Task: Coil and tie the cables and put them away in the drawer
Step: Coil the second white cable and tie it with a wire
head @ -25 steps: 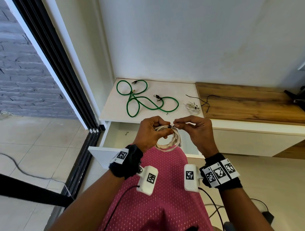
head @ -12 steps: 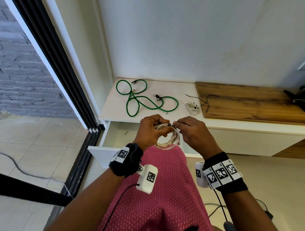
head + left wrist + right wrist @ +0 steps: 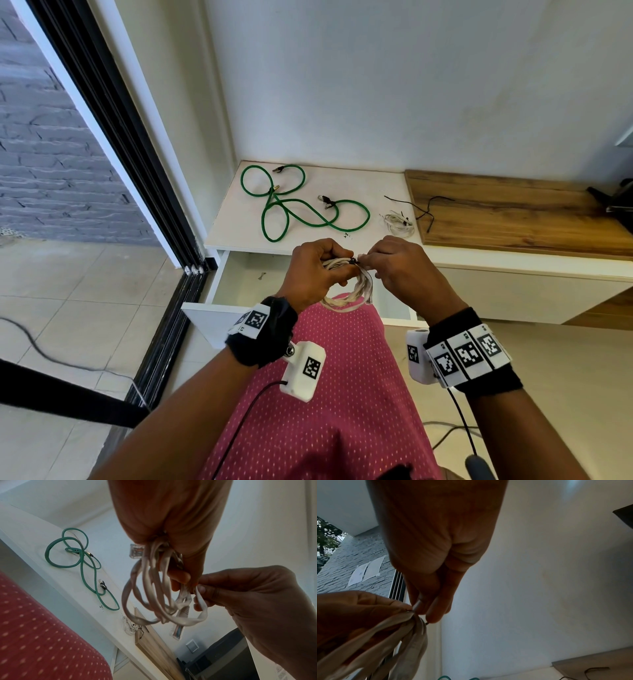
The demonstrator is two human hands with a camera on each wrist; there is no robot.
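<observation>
My left hand (image 3: 320, 270) grips a coiled flat white cable (image 3: 356, 294) in front of my chest, above the open white drawer (image 3: 239, 281). The loops hang below the fist (image 3: 154, 595), and a clear plug dangles from them. My right hand (image 3: 394, 263) pinches a thin dark tie (image 3: 354, 262) at the top of the coil; its fingertips (image 3: 435, 615) meet right beside the left thumb. A loose green cable (image 3: 294, 212) lies uncoiled on the white cabinet top (image 3: 376, 185). A small tied white cable bundle (image 3: 397, 224) and a thin black wire (image 3: 424, 209) lie to its right.
A wooden panel (image 3: 513, 212) covers the right part of the cabinet top, with a dark object (image 3: 613, 202) at its far end. A black sliding door frame (image 3: 137, 171) stands to the left. A grey cord (image 3: 51, 353) trails over the tiled floor.
My right hand has turned at the wrist while working the tie at the top of the coil. The left hand and the coil have stayed almost in place.
</observation>
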